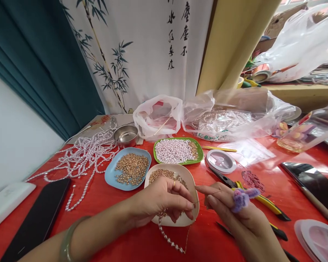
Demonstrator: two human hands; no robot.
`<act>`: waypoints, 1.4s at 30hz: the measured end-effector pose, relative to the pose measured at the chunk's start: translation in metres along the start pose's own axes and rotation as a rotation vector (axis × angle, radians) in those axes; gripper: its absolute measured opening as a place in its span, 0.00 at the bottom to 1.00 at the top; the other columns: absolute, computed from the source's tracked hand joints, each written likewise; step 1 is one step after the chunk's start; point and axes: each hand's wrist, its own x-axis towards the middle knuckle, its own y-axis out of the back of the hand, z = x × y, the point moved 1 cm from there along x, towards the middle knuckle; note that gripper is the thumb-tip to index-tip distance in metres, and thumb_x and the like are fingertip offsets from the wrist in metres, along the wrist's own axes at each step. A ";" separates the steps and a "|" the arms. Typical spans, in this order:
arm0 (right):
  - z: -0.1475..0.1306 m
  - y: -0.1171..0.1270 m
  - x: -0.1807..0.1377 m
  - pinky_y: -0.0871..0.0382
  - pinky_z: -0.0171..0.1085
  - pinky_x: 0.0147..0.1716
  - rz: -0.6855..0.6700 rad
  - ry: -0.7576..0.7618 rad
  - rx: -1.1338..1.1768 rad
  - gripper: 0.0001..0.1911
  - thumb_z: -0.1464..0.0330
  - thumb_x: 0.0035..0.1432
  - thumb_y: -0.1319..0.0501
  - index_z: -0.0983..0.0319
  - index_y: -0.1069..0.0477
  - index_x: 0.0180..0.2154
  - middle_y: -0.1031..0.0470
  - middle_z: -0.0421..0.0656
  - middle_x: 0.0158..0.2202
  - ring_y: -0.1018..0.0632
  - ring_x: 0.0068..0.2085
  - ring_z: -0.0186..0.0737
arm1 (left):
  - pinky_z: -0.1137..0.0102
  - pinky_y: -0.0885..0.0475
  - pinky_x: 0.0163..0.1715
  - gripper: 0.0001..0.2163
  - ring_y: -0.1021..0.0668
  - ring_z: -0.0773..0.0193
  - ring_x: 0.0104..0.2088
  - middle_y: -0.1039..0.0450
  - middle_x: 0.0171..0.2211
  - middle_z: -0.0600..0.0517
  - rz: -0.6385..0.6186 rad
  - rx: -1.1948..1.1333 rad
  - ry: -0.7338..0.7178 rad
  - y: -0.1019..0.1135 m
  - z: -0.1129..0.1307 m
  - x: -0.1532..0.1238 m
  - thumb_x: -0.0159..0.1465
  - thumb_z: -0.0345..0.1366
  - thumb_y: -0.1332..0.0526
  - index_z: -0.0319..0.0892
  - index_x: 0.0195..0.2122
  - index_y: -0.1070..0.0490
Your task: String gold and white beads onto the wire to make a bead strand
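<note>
My left hand is closed in a pinch over the cream dish, which has small gold beads in it. From its fingers hangs a pearl bead strand, curving below the dish, with a thin thread rising from its lower end. My right hand is just right of the dish, its index finger pointing left and fingers drawn together. What lies between them is too fine to make out. A purple fuzzy ring sits on one of its fingers.
Behind the cream dish are a blue dish of gold beads and a green dish of white and gold beads. Pearl strands lie left. Pliers, a thread spool and a phone are right; plastic bags stand behind.
</note>
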 end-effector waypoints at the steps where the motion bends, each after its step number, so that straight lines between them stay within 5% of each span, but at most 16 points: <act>1: 0.002 0.000 -0.001 0.30 0.35 0.31 -0.006 0.037 -0.030 0.12 0.69 0.56 0.47 0.55 0.29 0.41 0.27 0.41 0.31 0.26 0.32 0.38 | 0.78 0.44 0.16 0.03 0.35 0.77 0.16 0.29 0.20 0.53 -0.012 -0.018 -0.007 0.000 -0.001 0.000 0.48 0.29 0.39 0.36 0.25 0.30; 11: 0.008 -0.003 -0.001 0.32 0.32 0.25 0.026 0.241 -0.340 0.13 0.72 0.58 0.50 0.61 0.31 0.43 0.29 0.42 0.27 0.27 0.27 0.36 | 0.77 0.44 0.18 0.05 0.36 0.76 0.16 0.29 0.21 0.52 0.001 -0.074 0.026 -0.005 -0.005 0.001 0.49 0.32 0.39 0.36 0.26 0.31; 22: 0.012 0.000 -0.006 0.37 0.33 0.20 -0.088 0.566 -0.769 0.17 0.75 0.58 0.56 0.65 0.33 0.43 0.34 0.43 0.22 0.32 0.22 0.37 | 0.76 0.46 0.18 0.04 0.36 0.75 0.18 0.30 0.21 0.52 0.003 -0.127 0.067 -0.004 -0.009 0.000 0.48 0.31 0.39 0.36 0.25 0.30; 29: 0.010 0.001 -0.010 0.40 0.33 0.20 -0.185 0.533 -0.728 0.14 0.72 0.60 0.56 0.64 0.32 0.37 0.35 0.42 0.22 0.34 0.23 0.36 | 0.76 0.48 0.17 0.05 0.37 0.75 0.17 0.29 0.21 0.52 0.009 -0.141 0.088 -0.001 -0.012 0.003 0.48 0.32 0.38 0.36 0.26 0.30; 36: 0.013 -0.002 -0.012 0.45 0.34 0.20 -0.155 0.488 -0.740 0.15 0.75 0.57 0.55 0.61 0.36 0.23 0.39 0.39 0.19 0.37 0.21 0.34 | 0.76 0.47 0.18 0.05 0.35 0.74 0.18 0.30 0.20 0.52 -0.016 -0.116 0.107 -0.002 -0.011 0.004 0.47 0.31 0.39 0.36 0.25 0.31; 42: 0.017 -0.001 -0.013 0.47 0.35 0.20 -0.141 0.523 -0.772 0.14 0.75 0.56 0.53 0.61 0.38 0.21 0.40 0.39 0.19 0.38 0.21 0.35 | 0.76 0.47 0.18 0.05 0.36 0.74 0.18 0.30 0.20 0.52 -0.014 -0.093 0.126 -0.003 -0.011 0.004 0.46 0.31 0.39 0.37 0.25 0.32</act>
